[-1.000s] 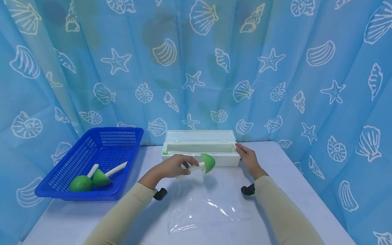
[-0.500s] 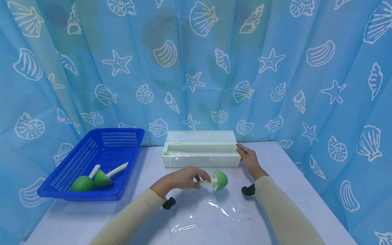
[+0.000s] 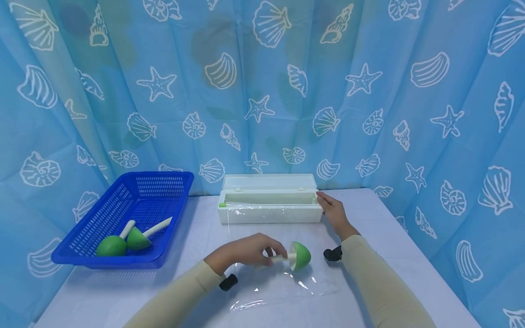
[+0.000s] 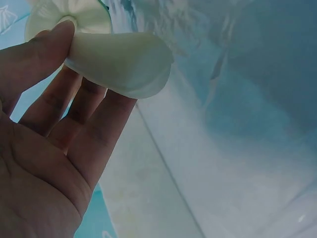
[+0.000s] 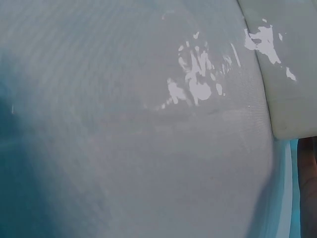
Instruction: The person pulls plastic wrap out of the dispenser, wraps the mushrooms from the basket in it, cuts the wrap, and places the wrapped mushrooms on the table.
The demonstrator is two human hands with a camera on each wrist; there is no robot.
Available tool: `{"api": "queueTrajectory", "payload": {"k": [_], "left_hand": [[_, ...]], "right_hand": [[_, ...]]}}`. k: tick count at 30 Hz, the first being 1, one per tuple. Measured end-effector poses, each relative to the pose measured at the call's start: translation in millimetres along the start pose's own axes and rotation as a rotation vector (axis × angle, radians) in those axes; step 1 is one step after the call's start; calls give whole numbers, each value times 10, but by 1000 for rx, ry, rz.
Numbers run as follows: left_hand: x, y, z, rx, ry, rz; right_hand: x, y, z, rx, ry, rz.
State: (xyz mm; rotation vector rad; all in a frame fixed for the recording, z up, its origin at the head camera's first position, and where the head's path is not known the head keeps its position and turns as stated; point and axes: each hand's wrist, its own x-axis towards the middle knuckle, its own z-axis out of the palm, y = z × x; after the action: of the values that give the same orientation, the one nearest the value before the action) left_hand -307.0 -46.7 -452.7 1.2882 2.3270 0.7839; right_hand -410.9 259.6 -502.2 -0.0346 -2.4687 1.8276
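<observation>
My left hand (image 3: pixel 256 250) pinches the white stem of a green-capped toy mushroom (image 3: pixel 301 256) between thumb and fingers. It is held on its side low over a sheet of clear cling film (image 3: pixel 262 298), cap pointing right. The left wrist view shows the thumb on the stem (image 4: pixel 119 62), fingers behind it. A white cling film dispenser (image 3: pixel 270 214) stands at the back of the table, lid raised, the film drawn out over its front edge. Against its right end rests my right hand (image 3: pixel 335 216), fingers extended. Only a dark sliver of that hand shows in the right wrist view, beside the dispenser (image 5: pixel 292 109).
A blue plastic basket (image 3: pixel 164 248) stands on the left of the table, with two more green-capped mushrooms (image 3: pixel 111 246) lying in it. White cloth covers the table (image 3: pixel 393 237). Behind it hangs a blue curtain (image 3: pixel 262 136) with a seashell pattern.
My left hand has carried the mushroom from in front of the dispenser toward me and to the right, lower over the film. The right hand stays at the dispenser's end.
</observation>
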Motion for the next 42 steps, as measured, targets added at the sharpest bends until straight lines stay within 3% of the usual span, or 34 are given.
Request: {"api": "queueTrajectory", "payload": {"k": [21,31,42], "left_hand": [[-30,-145,149,-47,-51,-3],[-32,-91,156,-50,-83,-31],[-61,-65,194,-39,-62,6]], "right_hand": [[-13,5,23,-14,27,1],[-9,-9,16,13,28,-18],[-20,-15,32,4,29,-10]]}}
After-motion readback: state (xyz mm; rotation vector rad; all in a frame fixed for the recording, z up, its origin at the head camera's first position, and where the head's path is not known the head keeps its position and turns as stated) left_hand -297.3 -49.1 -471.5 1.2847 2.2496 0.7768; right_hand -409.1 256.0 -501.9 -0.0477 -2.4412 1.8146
